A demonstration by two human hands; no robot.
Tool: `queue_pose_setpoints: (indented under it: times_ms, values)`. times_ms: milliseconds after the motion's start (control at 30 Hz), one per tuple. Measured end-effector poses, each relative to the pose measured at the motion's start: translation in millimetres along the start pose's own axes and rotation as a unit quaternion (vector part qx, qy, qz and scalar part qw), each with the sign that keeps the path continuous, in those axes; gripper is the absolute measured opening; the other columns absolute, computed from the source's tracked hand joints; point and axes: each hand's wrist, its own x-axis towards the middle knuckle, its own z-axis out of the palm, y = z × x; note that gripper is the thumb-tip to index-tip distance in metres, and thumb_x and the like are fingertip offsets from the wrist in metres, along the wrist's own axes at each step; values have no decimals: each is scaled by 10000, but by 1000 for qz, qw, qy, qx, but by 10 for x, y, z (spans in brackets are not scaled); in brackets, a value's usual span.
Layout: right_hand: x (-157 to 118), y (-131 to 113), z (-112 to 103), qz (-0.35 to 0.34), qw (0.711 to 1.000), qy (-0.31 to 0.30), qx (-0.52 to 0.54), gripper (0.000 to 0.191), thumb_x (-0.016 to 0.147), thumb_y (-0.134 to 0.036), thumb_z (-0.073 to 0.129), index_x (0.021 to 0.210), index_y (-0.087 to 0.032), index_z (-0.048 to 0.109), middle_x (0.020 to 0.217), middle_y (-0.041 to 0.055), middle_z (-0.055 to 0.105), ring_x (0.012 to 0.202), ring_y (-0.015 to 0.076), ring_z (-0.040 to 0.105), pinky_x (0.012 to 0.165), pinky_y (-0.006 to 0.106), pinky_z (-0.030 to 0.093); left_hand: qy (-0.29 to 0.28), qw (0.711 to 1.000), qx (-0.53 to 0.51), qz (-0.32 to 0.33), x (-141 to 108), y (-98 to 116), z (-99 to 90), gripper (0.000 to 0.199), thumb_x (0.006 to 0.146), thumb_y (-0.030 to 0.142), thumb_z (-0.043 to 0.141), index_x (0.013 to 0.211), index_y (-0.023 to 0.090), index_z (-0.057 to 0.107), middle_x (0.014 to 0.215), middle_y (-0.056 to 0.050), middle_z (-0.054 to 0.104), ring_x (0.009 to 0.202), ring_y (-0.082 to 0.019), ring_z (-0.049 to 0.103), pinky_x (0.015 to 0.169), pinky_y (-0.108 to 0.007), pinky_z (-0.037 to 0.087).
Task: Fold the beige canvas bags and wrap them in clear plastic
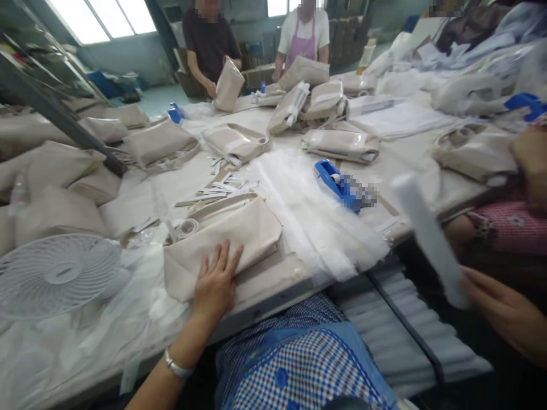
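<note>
A beige bag (248,228) lies on the near edge of the table, a coiled strap at its left end. My left hand (216,282) rests flat on the front of this bag with its fingers spread. At the right, below the table's edge, my right hand (504,310) grips one end of a white roll (427,239), which is blurred and points up and to the left. Thin white plastic sheets (311,222) lie just right of the bag. Beyond them is a blue tape dispenser (337,185).
A white fan (62,273) stands at the left. Other beige bags (235,142) and paper strips (220,191) lie on the table. White rolls (410,330) are stacked below it. Two people stand across; another person's arm (530,165) is at the right.
</note>
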Motion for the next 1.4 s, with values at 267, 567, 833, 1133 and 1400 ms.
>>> queue_pose_setpoints:
  times_ms: [267, 567, 833, 1133, 1400]
  values:
    - [417, -2255, 359, -459, 878, -24, 137, 247, 944, -314, 618, 1166, -333, 726, 1107, 28, 727, 1038, 216, 633, 978, 375, 485, -148, 987, -31, 58, 247, -340, -508, 835, 804, 116, 569, 1538, 390, 279, 1601, -21, 328, 1377, -251, 476, 1063, -358, 464]
    - [563, -3145, 1206, -464, 868, 134, 116, 231, 940, -255, 635, 1151, -257, 730, 1101, 50, 754, 1077, 252, 602, 951, 401, 425, -134, 988, -52, 52, 284, -298, -526, 702, 887, 555, 611, 1511, 333, 377, 1554, -94, 412, 1363, -315, 484, 1063, -407, 458]
    - [531, -3089, 1203, -494, 806, 166, 281, 405, 961, -88, 490, 1233, -312, 689, 1091, 37, 754, 1070, 209, 669, 940, 401, 559, 9, 999, -24, -29, 18, -17, -69, 735, 854, 36, 486, 1518, 320, 355, 1574, -47, 349, 1437, -279, 384, 1160, -525, 376]
    - [461, -3027, 1418, -522, 824, 81, 207, 582, 916, -3, 399, 1434, -235, 526, 1411, 72, 589, 1371, 254, 496, 1171, 530, 397, 117, 990, 27, -69, -81, 233, 292, 674, 950, 68, 409, 1536, 359, 245, 1595, -71, 270, 1467, -312, 308, 1177, -591, 320]
    - [213, -3017, 1260, -97, 808, -240, 530, 252, 857, -324, 693, 1092, -248, 743, 1128, 76, 744, 1098, 273, 683, 1018, 477, 529, 138, 987, 39, -78, -71, 257, 354, 719, 926, 52, 444, 1536, 380, 252, 1596, -68, 294, 1463, -315, 320, 1165, -589, 347]
